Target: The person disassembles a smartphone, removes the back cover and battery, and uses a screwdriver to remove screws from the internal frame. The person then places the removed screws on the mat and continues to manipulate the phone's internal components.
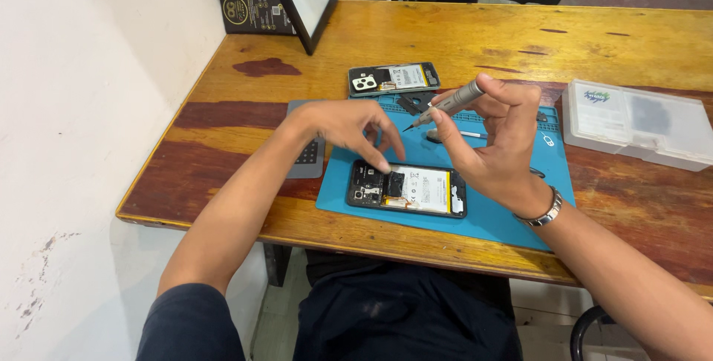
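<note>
Right now I am hovering over the opened phone (pixel 407 189), which is lying face down on the blue mat (pixel 490 216) near the front edge of the wooden table (pixel 460 34), its battery and boards exposed. My left hand (pixel 343 124) is reaching down with the fingers curled, and the fingertips (pixel 384 166) are touching or nearly touching the dark upper part of the phone; whether they are pinching anything I cannot tell, it is too small. My right hand (pixel 496 138) is gripping the grey screwdriver (pixel 449 104) between thumb and fingers, its tip pointing down-left in the air above the mat, apart from the phone.

What I am worrying about: if a small screw is under my left fingertips, it could be slipping off and rolling over the table edge just beside the phone. The driver tip is hanging close to my left fingers and to the battery, so a careless dip could be pricking either one. The removed back cover (pixel 394 79) is lying behind, at the mat's far edge, and the clear plastic box (pixel 639 123) is sitting well to my right.
</note>
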